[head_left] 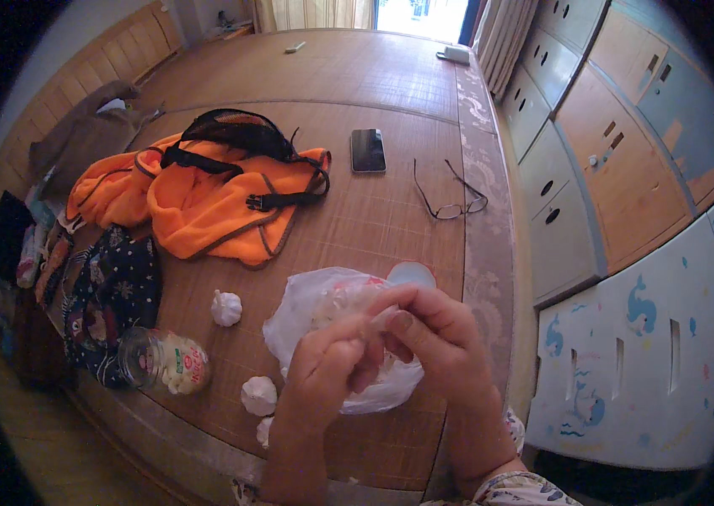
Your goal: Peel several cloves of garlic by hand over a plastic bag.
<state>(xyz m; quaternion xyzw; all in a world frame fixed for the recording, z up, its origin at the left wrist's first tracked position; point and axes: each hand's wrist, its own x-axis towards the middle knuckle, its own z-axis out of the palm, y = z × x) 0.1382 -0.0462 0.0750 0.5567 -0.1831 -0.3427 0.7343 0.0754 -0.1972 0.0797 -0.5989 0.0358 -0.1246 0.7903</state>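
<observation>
A slatted brown mat (374,219) is being partly covered, beneath the hands, by a crinkled white plastic bag (300,308). Over the bag, the right hand (441,341) and left hand (323,363) are being held fingertips together. Left of them, a clear, rounded jar (167,361) and knobbly, papery bulbs (258,395) are being supported. Between both hands' fingertips, a small, whitish clove (384,320) is being pinched, partly hidden.

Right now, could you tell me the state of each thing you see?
Garlic clove, pinched between both hands; peeled or not, unclear
Left hand, closed on it
Right hand, closed on it
Garlic bulbs, skins on
Clear jar, partly filled, apparently uncovered
Plastic bag, crumpled, spread out
Phone, screen dark
Eyeglasses, unfolded
Orange cloth, rumpled
Cabinet doors, shut
Drawers, shut
</observation>
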